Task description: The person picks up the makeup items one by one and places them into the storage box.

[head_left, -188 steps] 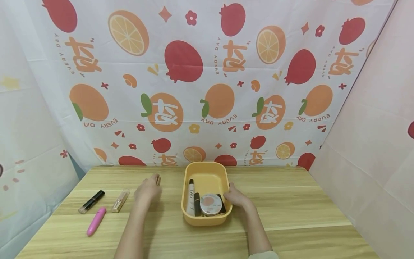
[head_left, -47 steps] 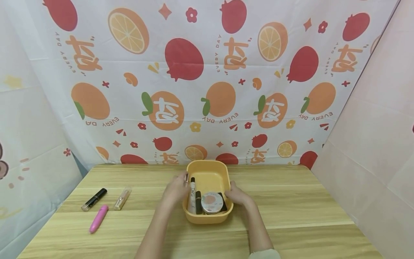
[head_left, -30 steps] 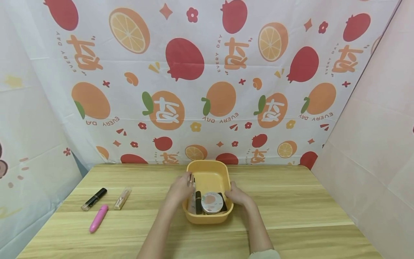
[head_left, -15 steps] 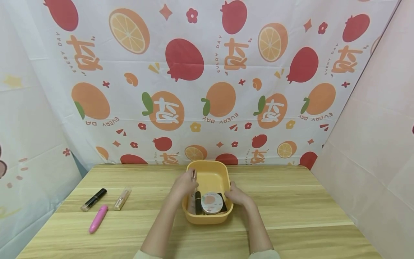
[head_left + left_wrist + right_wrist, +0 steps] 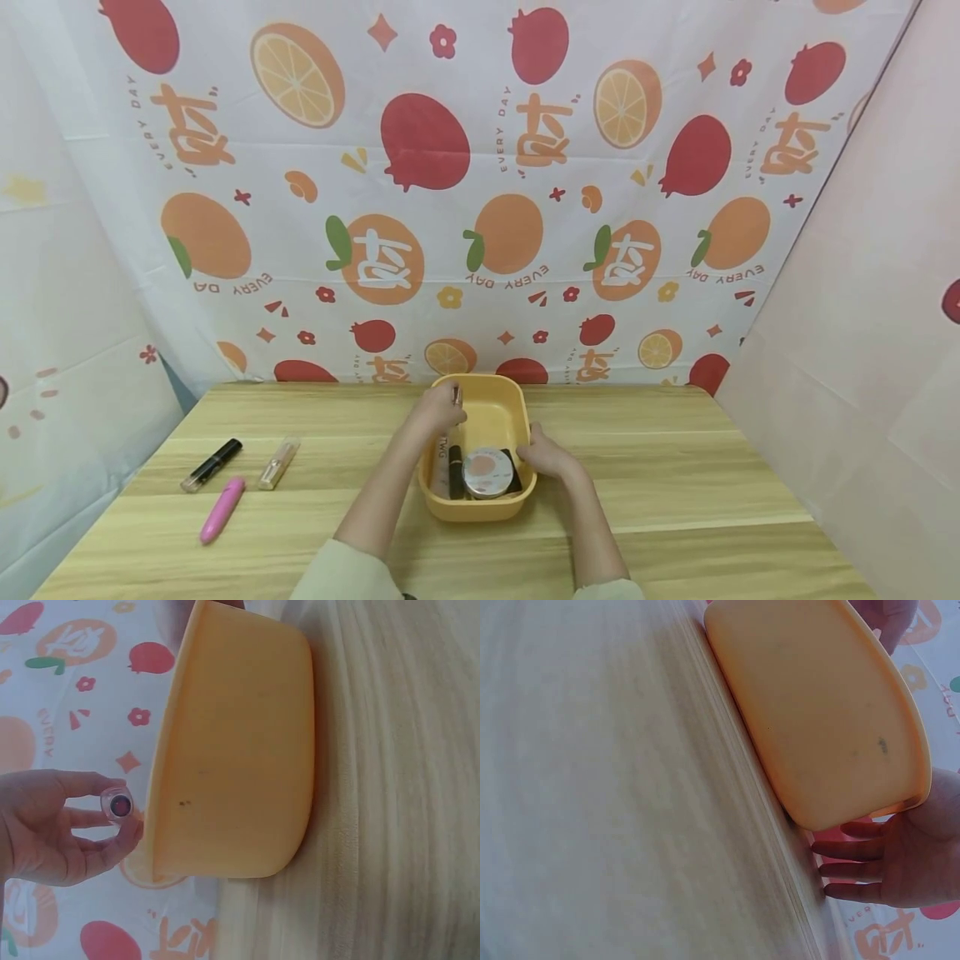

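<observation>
A yellow box stands on the table. In it lie a white tube marked TWG, a black lipstick tube, a round compact and a dark item partly behind the compact. My left hand is over the box's far left part and pinches a slim lipstick-like tube. The left wrist view shows this tube end-on, clear-walled with a dark red centre, just above the rim. My right hand holds the box's right rim, thumb over it, with fingers extended outside.
On the table's left lie a black tube with a clear end, a clear-and-gold tube and a pink tube. A fruit-print cloth hangs behind the table, with pale cloth at both sides.
My left hand has carried the slim tube from the table left of the box, across the left rim and over the box's far part. My right hand stays at the right rim.
</observation>
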A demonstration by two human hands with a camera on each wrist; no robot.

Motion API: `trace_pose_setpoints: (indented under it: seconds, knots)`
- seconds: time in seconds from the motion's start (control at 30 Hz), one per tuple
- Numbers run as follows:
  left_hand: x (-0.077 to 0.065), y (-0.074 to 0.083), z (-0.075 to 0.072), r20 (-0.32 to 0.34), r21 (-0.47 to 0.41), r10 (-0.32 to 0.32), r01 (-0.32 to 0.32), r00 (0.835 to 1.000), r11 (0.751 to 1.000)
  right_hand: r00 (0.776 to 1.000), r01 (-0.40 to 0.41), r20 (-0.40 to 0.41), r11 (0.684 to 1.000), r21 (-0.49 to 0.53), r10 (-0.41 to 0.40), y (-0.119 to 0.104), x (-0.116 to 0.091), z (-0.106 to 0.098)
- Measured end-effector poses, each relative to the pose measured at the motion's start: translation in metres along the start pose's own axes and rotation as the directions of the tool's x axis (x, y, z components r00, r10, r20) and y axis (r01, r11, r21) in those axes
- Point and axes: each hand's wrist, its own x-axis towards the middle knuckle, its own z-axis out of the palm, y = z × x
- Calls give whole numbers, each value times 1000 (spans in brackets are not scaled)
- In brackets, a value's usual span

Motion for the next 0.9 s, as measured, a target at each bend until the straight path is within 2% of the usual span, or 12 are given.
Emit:
trace_pose_setpoints:
  seconds: [0.3,0.63,0.9]
  knots:
    - [7,-8,8,-19,50,-13,14,1000,999,1000,8,-5,1000,-23,-8,0,-2,1]
    - [15,-13,16,-47,94,20,-16,999,995,1000,0,-9,1000,-29,0,-1,0,-1]
    - [14,-18,25,-91,133,57,-45,994,990,1000,-6,-8,1000,-27,6,1,0,0]
